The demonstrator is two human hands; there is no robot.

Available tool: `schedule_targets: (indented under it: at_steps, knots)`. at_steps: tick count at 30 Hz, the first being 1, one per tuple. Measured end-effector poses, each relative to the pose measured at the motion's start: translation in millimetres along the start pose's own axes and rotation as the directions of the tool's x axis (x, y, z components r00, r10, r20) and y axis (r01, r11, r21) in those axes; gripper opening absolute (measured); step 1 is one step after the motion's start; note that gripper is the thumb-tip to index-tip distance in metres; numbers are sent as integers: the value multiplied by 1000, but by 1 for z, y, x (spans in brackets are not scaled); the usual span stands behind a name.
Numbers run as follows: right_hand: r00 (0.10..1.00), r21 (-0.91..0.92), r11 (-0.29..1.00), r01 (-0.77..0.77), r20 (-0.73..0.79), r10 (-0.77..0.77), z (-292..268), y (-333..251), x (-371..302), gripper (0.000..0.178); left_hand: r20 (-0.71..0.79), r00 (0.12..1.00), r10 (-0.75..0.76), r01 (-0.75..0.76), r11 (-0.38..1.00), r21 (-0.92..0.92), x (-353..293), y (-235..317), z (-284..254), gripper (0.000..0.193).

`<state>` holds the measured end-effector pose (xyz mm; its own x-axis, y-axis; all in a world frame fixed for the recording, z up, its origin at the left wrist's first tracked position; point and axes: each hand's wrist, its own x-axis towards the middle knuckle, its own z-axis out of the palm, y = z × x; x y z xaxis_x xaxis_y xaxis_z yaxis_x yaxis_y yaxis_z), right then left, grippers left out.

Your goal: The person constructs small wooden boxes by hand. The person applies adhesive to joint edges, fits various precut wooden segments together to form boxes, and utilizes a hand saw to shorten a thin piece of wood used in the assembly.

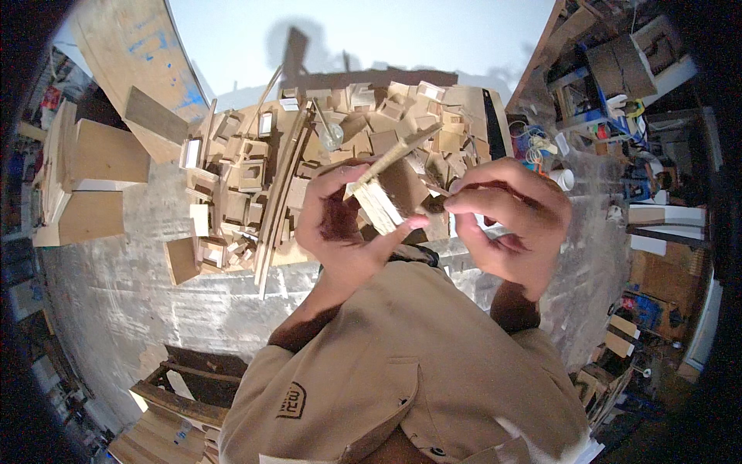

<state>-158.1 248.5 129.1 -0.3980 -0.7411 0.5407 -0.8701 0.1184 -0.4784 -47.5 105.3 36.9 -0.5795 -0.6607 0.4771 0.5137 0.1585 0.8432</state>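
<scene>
- The left hand (340, 224) holds a small wooden block (390, 197) up in front of the chest, above the pile of wood offcuts (309, 155) on the floor (116, 286).
- Its fingers are clenched on the block: thumb across the near pale edge, the others wrapped behind.
- The block looks like 2 or 3 thin boards stacked, with a brown face and pale layered edges; a thin strip (402, 151) slants up from its top.
- The right hand (502, 220) is just beside the block; its fingers are pinched together at the block's right edge, and I cannot tell whether they grasp a small piece or only touch the wood.
- Judged by its size and the 1-handed hold, the block is light and stiff, not slippery, since the wood looks raw.
- The layers may slide or part, so the best hold squeezes across the flat faces, not the edges.
- The strip looks thin and could snap; better left free.
</scene>
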Motion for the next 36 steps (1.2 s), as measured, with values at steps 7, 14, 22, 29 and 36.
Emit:
schedule_targets:
  at_steps: [7, 14, 22, 29, 36]
  knots:
    - [947, 339, 935, -106, -252, 199, -6, 10, -10, 19, 16, 915, -402, 338, 747, -573, 10, -6, -14, 78]
    - [927, 514, 858, 21, -332, 176, 14, 12, -5, 22, 268, 846, -460, 352, 105, -930, 14, -13, -45, 81]
    - [923, 527, 825, 205, -384, 16, 12, 6, 11, 21, 500, 839, -215, 468, -186, -864, 40, 13, -5, 83]
    - [872, 443, 825, 350, -475, -114, 14, 1, 1, 25, 503, 856, -117, 467, -243, -850, 34, 9, 16, 84]
    - [847, 478, 759, 443, -501, -179, 13, 9, -1, 29, 452, 891, -52, 451, -27, -892, 26, 0, 24, 79]
